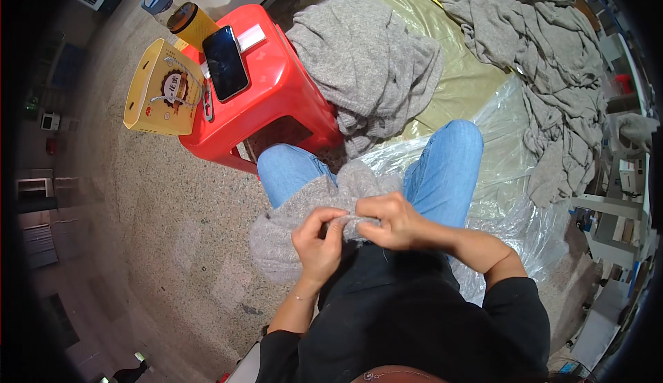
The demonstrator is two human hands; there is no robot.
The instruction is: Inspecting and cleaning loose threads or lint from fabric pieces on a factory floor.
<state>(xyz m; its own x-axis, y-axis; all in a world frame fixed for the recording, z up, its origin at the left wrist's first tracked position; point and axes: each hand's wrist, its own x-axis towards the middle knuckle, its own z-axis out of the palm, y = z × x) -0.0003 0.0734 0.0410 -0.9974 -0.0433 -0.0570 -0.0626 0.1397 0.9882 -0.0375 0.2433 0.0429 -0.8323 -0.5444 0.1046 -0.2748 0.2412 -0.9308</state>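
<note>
Grey knit garment (pixel 290 210) pinched by both hands; red stool (pixel 276 93) ahead.

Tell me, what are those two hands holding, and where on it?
Both the left hand and right hand pinch one edge of a grey knitted garment lying across the lap.

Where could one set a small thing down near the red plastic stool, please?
The speckled floor left of the red plastic stool and below the yellow cardboard box is bare. The stool's top is crowded: a black phone covers most of it. Right of it lie grey knit garments on clear plastic sheeting. Both hands grip grey knit.
</note>
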